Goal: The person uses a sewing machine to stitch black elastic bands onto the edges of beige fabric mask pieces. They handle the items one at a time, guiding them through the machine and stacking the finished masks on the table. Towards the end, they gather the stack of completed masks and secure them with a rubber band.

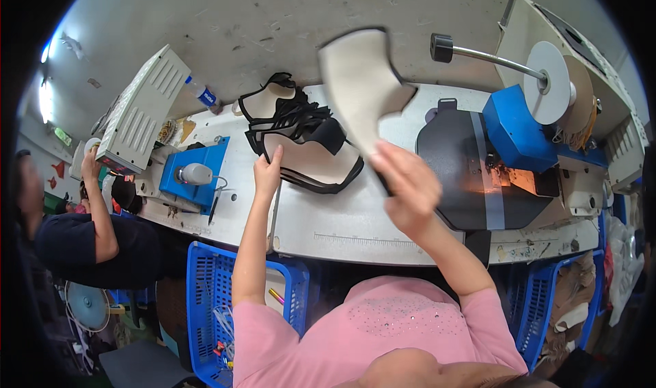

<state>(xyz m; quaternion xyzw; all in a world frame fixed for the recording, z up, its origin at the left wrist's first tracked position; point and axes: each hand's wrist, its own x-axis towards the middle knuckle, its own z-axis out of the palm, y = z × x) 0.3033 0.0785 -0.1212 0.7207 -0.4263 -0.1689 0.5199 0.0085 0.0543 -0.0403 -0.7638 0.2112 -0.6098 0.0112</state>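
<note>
Cream panel (359,74) in right fingers (403,164), black-trimmed stack (311,161)

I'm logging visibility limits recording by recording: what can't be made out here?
All in the head view:
- Right hand: motion blur hides the exact finger placement on the raised cream piece.
- Left hand: some fingers are hidden by the black-edged pieces.
- Those pieces: overlap hides their number.
- Left blue basket: arm and pink shirt hide part of it.
- Co-worker: head blurred at the dark rim.
</note>
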